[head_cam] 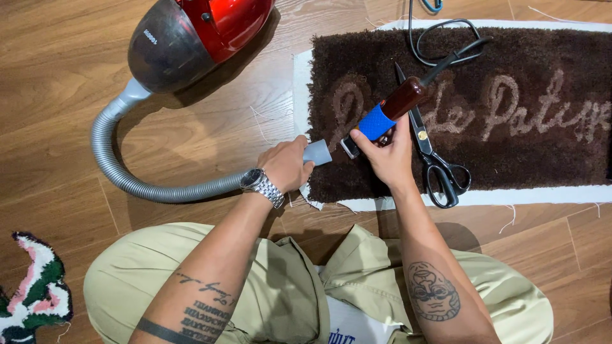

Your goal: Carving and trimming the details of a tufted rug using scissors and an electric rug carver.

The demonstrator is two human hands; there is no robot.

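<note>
My left hand [285, 167] grips the vacuum nozzle [317, 153], pointing right at the rug [523, 70]. My right hand [387, 156] clamps the clipper [386, 118], its long axis diagonal, head down-left.

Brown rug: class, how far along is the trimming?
Done: the brown rug already shows its raised lettering. In hand: right hand holds the clippers at the left edge, left hand holds the vacuum hose nozzle. Left: loose threads on the white border; scissors lie idle.
</note>
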